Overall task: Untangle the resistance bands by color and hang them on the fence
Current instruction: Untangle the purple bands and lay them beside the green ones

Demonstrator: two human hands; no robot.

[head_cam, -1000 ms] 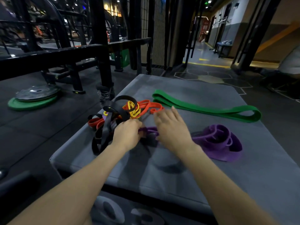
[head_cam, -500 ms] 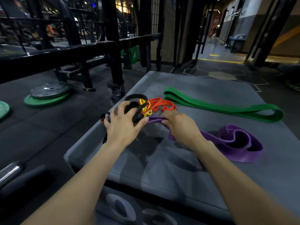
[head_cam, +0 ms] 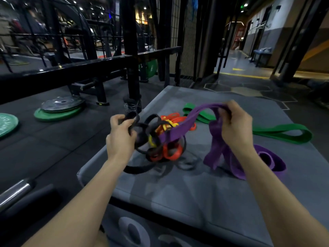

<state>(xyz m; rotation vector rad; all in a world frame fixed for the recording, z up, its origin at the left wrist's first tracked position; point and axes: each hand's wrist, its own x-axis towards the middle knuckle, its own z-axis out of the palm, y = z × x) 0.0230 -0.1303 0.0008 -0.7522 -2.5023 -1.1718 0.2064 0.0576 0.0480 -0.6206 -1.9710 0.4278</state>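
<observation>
Grey padded box (head_cam: 204,196), dark gym floor (head_cam: 58,143), black mesh fence (head_cam: 187,41) behind.

Near half of the pad (head_cam: 178,202) is bare, open for a hand. Tangle (head_cam: 160,138) blocks the left edge; green band (head_cam: 277,133) lies across the far right.
</observation>
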